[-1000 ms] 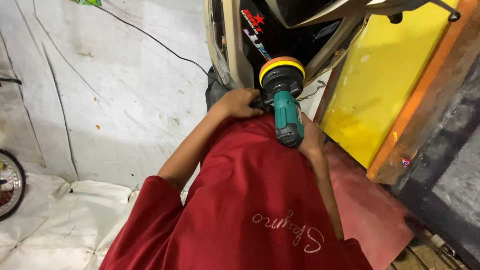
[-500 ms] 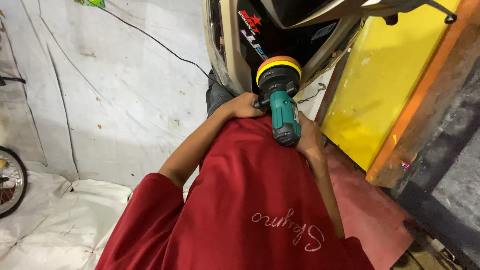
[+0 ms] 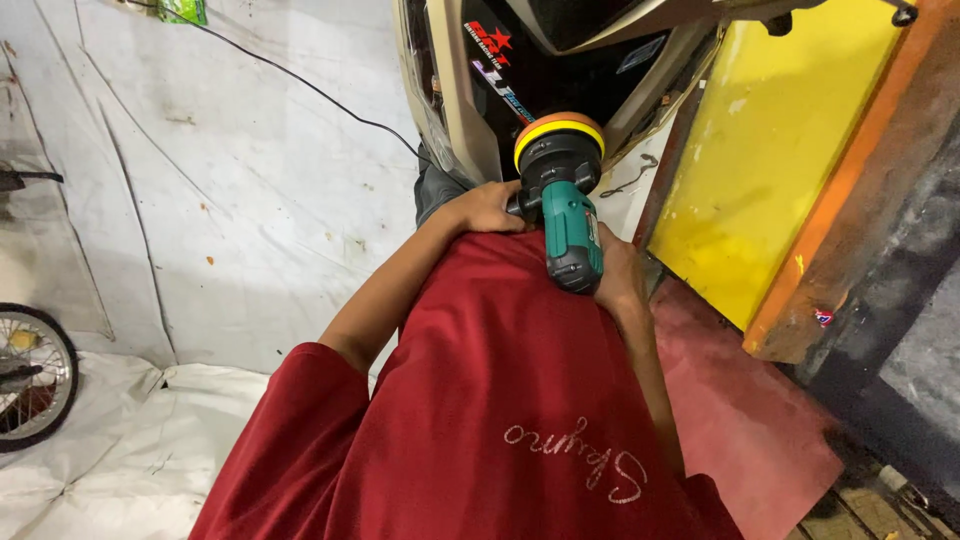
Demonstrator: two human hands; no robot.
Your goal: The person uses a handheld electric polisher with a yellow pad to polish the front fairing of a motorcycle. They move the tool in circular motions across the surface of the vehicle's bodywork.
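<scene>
A green cordless polisher [image 3: 572, 232] with a yellow and orange pad [image 3: 558, 127] is pressed against the dark and cream body panel of a motorcycle [image 3: 466, 92]. My left hand [image 3: 485, 208] grips the polisher's side near its head. My right hand [image 3: 620, 278] holds the rear of the green body from below. My red shirt fills the lower middle of the view and hides my right forearm in part.
A yellow panel [image 3: 770, 140] with an orange edge stands close on the right, above a red mat [image 3: 745, 415]. White sheeting [image 3: 200, 200] covers the wall and floor on the left, crossed by a black cable [image 3: 300, 85]. A spoked wheel [image 3: 30, 375] sits at far left.
Both hands keep their hold on the polisher. The pad has crept very slightly upward on the panel; little else differs.
</scene>
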